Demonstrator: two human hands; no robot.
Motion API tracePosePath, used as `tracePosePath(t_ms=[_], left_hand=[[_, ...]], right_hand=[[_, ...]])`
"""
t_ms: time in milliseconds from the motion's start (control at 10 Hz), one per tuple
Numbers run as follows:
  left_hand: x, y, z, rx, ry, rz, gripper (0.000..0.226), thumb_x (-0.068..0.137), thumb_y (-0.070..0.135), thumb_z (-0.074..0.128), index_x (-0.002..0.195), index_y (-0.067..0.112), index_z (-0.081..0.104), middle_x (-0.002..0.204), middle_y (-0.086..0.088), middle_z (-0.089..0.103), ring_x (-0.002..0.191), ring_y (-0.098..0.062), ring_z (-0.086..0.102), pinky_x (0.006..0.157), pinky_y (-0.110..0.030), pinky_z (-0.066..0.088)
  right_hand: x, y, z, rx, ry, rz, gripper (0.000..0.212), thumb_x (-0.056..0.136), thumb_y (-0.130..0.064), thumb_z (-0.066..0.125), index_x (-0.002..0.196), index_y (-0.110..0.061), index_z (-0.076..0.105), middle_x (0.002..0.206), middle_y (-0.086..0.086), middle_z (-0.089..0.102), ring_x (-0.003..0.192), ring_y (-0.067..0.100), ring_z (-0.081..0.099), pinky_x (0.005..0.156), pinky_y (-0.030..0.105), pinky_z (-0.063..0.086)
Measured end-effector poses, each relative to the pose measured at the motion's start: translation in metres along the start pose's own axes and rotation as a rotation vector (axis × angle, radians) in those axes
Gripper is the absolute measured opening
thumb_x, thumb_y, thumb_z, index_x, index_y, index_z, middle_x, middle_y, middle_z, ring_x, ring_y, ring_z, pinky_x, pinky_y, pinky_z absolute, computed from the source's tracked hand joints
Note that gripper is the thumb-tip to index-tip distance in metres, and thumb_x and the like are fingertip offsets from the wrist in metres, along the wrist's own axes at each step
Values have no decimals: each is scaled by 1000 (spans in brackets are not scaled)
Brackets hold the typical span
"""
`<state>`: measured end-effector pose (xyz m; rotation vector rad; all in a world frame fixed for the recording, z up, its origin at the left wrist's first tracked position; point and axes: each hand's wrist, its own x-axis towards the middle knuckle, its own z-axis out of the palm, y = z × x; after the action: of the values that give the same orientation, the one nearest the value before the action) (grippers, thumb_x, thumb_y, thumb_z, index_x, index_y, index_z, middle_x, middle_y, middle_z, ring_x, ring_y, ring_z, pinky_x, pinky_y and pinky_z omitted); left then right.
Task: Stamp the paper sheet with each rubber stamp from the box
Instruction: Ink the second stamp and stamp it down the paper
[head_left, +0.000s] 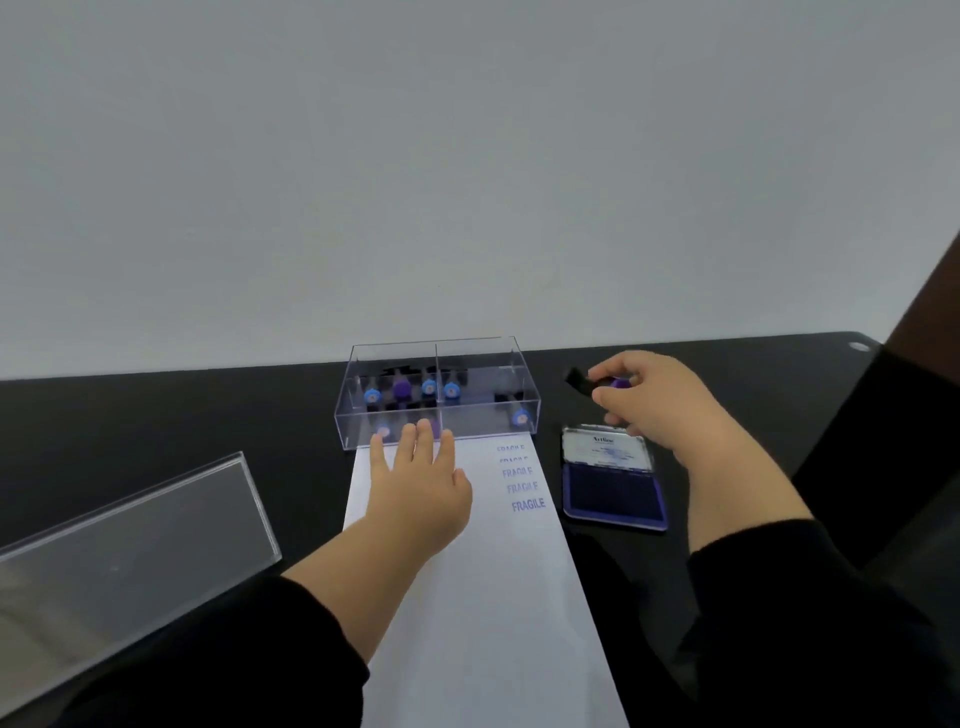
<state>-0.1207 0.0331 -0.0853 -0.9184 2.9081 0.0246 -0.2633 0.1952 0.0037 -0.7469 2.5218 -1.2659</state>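
A white paper sheet (483, 597) lies on the black table and bears several blue FRAGILE prints (522, 478) near its far right corner. My left hand (421, 488) rests flat on the sheet's far end, fingers straight. A clear plastic box (439, 392) stands just beyond the sheet and holds several rubber stamps (402, 389) with blue and purple knobs. My right hand (654, 400) grips a black rubber stamp (584, 382) with a purple knob, lifted to the right of the box and above the far end of the open ink pad (615, 480).
The box's clear lid (130, 545) lies on the table at the left. A pale wall rises behind the black table (182, 426). A dark object fills the right edge of the view.
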Motion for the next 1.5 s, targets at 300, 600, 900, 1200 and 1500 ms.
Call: tracePosePath(t_ms=[300,600,900,1200,1500], left_hand=[[-38,15,38,-216,-137,-95,55,101,28,11,152,17,-7,158,-5,-17,146,-21,-13,117,-45,-6],[-41,15,49,-271,-27,-90,56,100,30,13,152,22,-5,159,0,-14,146,-16,-12,117,-41,-7],[-40,14,53,-277,-4,-82,55,100,30,13,152,22,-4,159,-1,-14,146,-17,-11,117,-41,-7],[-40,13,53,-274,-8,-74,56,100,30,14,152,21,-4,159,-2,-13,146,-18,-11,117,-42,-6],[-41,13,51,-264,-8,-61,55,101,31,13,152,20,-4,159,-3,-13,146,-19,-11,116,-43,-6]], right_hand=[[-66,45,13,120,262,119,26,89,-15,61,112,-25,51,104,-3,58,84,9,56,51,17,37],[-65,62,39,119,378,48,36,92,-20,58,126,-29,55,116,-6,59,97,8,59,72,18,45],[-48,66,51,-98,340,-83,34,91,-20,57,125,-27,55,111,-5,54,90,12,59,73,23,46],[-42,72,64,-248,321,-98,8,91,-17,56,99,-15,57,97,-3,50,79,16,53,56,18,35],[-46,73,70,-246,326,-86,9,92,-11,53,99,-15,54,84,-5,47,77,22,54,63,32,45]])
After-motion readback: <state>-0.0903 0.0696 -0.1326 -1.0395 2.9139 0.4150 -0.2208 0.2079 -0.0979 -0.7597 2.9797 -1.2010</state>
